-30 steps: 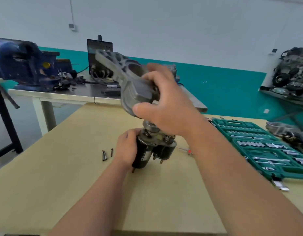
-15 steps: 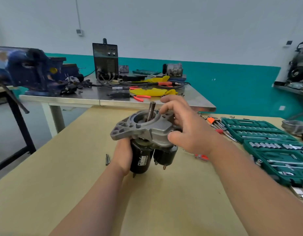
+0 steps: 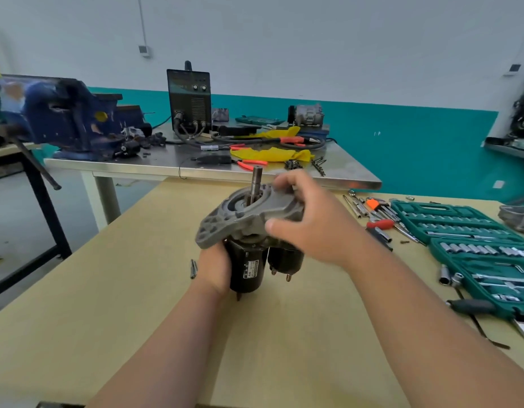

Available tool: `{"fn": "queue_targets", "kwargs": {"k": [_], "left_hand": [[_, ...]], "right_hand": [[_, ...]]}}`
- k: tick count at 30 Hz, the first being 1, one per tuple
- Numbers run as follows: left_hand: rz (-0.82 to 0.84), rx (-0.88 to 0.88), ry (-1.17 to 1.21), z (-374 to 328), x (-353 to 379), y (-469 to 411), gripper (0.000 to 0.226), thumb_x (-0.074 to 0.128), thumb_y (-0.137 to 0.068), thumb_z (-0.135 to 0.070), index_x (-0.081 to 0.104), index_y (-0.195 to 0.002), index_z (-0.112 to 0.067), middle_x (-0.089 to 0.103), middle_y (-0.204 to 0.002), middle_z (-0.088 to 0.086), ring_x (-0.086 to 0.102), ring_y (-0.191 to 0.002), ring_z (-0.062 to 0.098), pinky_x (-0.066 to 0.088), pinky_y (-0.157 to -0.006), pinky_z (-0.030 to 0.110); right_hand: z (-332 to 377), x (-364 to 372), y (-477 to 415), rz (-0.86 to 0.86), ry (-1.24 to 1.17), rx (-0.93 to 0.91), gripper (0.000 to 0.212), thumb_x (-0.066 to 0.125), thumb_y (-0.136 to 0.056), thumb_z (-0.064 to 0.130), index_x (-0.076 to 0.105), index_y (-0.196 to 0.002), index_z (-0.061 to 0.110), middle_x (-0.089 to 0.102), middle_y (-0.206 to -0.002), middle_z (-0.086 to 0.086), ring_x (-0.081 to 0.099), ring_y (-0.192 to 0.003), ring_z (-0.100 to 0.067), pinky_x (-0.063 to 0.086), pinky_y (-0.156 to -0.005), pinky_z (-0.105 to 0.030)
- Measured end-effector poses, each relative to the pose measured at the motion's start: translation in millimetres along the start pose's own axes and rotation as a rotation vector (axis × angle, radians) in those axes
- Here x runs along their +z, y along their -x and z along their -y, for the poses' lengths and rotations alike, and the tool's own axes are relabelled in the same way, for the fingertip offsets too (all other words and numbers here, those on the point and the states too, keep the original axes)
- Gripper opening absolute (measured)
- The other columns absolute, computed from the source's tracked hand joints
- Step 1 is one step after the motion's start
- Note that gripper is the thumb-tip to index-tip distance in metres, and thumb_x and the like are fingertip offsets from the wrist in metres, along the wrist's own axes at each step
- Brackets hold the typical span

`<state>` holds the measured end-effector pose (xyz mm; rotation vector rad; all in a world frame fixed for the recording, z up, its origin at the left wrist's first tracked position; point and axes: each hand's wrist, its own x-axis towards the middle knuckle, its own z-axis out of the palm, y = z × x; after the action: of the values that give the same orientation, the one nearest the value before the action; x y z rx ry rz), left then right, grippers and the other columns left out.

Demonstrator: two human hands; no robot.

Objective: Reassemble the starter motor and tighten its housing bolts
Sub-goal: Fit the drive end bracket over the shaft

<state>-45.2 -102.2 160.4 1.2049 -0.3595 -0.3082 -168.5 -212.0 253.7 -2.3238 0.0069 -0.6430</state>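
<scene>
In the centre of the frame, a black motor [image 3: 246,269] stood upright on a tan table [image 3: 107,319]. The left hand [image 3: 216,267] was wrapped round its near-left side, steadying it.

A second before, the right hand [image 3: 310,228] had held the grey housing [image 3: 225,228] high above the motor. Half a second before, the housing had come down over the top. Now it sat on the motor's upper end, tilted slightly down to the left, with the shaft [image 3: 256,184] poking up through its round opening. The right hand pinched the housing's right end, fingers curled over the far edge and thumb pressed on the near side.

The main part seemed to be in place, though whether it was fully seated and lined up could not be told. The bolting step appeared not yet begun. Two loose bolts [image 3: 193,267] lay on the table just left of the left hand. An open green socket set [image 3: 475,248] lay at the right edge of the frame, well apart from the motor.
</scene>
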Motion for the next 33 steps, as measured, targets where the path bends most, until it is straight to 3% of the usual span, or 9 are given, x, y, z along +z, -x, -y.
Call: {"fn": "queue_targets", "kwargs": {"k": [4,9,13,16,18,20,24,27,33], "left_hand": [[0.028,0.024,-0.193,6,-2,0,0.026,0.049,-0.092,-0.020,0.063,-0.112,-0.012,0.064,-0.117,0.020,0.060,-0.103,0.031,0.048,-0.094,0.047],[0.090,0.033,-0.155,-4,1,4,0.026,0.060,-0.060,-0.054,0.073,-0.079,-0.043,0.073,-0.091,0.000,0.066,-0.097,0.031,0.053,-0.087,0.046],[0.073,-0.007,-0.089,0,-4,0,0.007,0.061,-0.087,-0.015,0.061,-0.088,-0.008,0.061,-0.094,0.021,0.058,-0.089,0.036,0.044,-0.097,0.052],[0.048,-0.078,0.068,3,-7,1,0.036,0.045,-0.094,-0.013,0.051,-0.120,0.009,0.054,-0.118,0.032,0.053,-0.109,0.044,0.035,-0.107,0.056],[0.034,-0.103,0.156,1,-8,4,0.050,0.047,-0.095,-0.026,0.045,-0.134,0.005,0.049,-0.133,0.031,0.047,-0.122,0.045,0.033,-0.108,0.058],[-0.030,-0.050,0.079,3,-11,3,0.052,0.051,-0.085,-0.036,0.055,-0.125,-0.003,0.057,-0.126,0.025,0.053,-0.118,0.040,0.041,-0.104,0.053],[-0.126,0.169,-0.242,17,-21,10,0.020,0.045,-0.095,-0.027,0.062,-0.104,-0.020,0.066,-0.096,-0.007,0.062,-0.096,0.008,0.048,-0.073,0.011],[0.054,0.264,-0.150,16,-26,12,0.026,0.041,-0.095,-0.026,0.064,-0.106,-0.018,0.072,-0.100,-0.006,0.065,-0.101,0.008,0.052,-0.079,0.019],[0.247,0.478,-0.341,9,-32,13,0.040,0.061,-0.070,-0.043,0.059,-0.109,-0.054,0.065,-0.112,-0.023,0.058,-0.111,0.003,0.047,-0.092,0.023]], "right_hand": [[-13,-25,-3,0.039,-0.165,0.049,0.043,0.070,-0.078,0.016,0.054,-0.108,0.043,0.058,-0.113,0.026,0.059,-0.092,0.011,0.043,-0.063,-0.002],[-30,-18,5,0.015,-0.228,0.076,0.044,0.069,-0.070,0.027,0.054,-0.106,0.045,0.057,-0.111,0.037,0.059,-0.100,0.011,0.048,-0.071,-0.008],[-41,4,11,-0.035,-0.313,0.065,0.043,0.069,-0.070,0.025,0.054,-0.107,0.041,0.054,-0.124,0.029,0.059,-0.110,0.001,0.053,-0.080,-0.020],[-40,20,9,-0.096,-0.389,0.037,0.042,0.067,-0.072,0.026,0.054,-0.109,0.040,0.056,-0.120,0.030,0.061,-0.104,0.001,0.055,-0.078,-0.020],[-38,27,5,-0.115,-0.395,0.026,0.043,0.066,-0.071,0.032,0.053,-0.110,0.043,0.056,-0.119,0.028,0.061,-0.104,0.000,0.055,-0.080,-0.023],[-36,32,1,-0.115,-0.384,0.012,0.042,0.065,-0.071,0.035,0.051,-0.109,0.047,0.055,-0.120,0.027,0.060,-0.105,0.000,0.054,-0.081,-0.022],[-30,35,-6,-0.101,-0.306,-0.020,0.040,0.063,-0.072,0.044,0.048,-0.107,0.056,0.054,-0.109,0.036,0.059,-0.100,0.005,0.050,-0.075,-0.012],[-30,35,-9,-0.076,-0.273,-0.016,0.039,0.060,-0.071,0.049,0.046,-0.106,0.060,0.053,-0.106,0.039,0.058,-0.101,0.005,0.051,-0.077,-0.015],[-36,33,-10,-0.015,-0.290,-0.022,0.035,0.061,-0.075,0.047,0.050,-0.109,0.050,0.053,-0.122,0.031,0.059,-0.108,-0.001,0.056,-0.085,-0.032]]}}
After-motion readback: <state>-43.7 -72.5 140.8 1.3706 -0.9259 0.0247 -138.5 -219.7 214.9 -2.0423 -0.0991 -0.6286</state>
